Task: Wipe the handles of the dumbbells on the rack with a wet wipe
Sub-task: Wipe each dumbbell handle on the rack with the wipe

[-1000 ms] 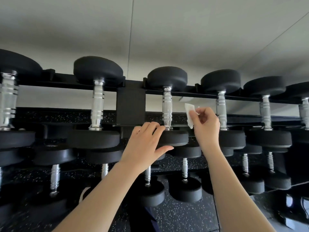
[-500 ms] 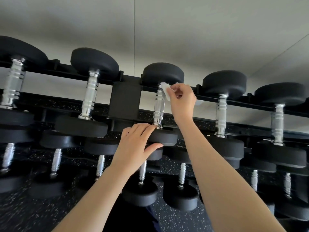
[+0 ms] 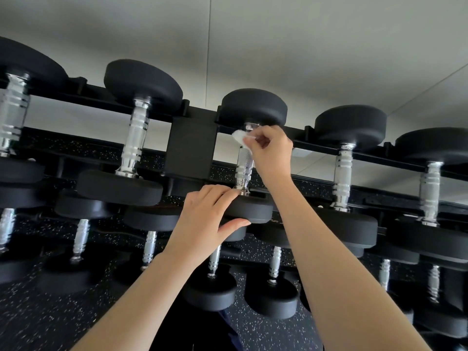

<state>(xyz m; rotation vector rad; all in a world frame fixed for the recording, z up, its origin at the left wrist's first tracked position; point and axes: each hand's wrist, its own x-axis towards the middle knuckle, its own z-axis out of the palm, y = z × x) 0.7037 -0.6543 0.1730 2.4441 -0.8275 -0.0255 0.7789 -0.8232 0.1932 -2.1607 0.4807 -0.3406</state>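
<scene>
A black rack (image 3: 191, 145) carries rows of black dumbbells with chrome handles. My right hand (image 3: 269, 150) pinches a white wet wipe (image 3: 240, 138) against the top of the middle dumbbell's handle (image 3: 244, 171), just under its far head (image 3: 253, 107). My left hand (image 3: 205, 219) rests on that dumbbell's near head (image 3: 249, 211), fingers laid flat over the top and thumb under the rim. The wipe hides the upper end of the handle.
Neighbouring top-row dumbbells stand left (image 3: 136, 138) and right (image 3: 343, 173) of the wiped one. A lower row of smaller dumbbells (image 3: 212, 287) sits below my arms. Speckled black flooring (image 3: 45, 320) lies beneath, a pale wall (image 3: 253, 41) behind.
My right hand carried the wipe from right of the handle onto its upper end and now presses it there. The left hand stayed on the near head. The view shifted.
</scene>
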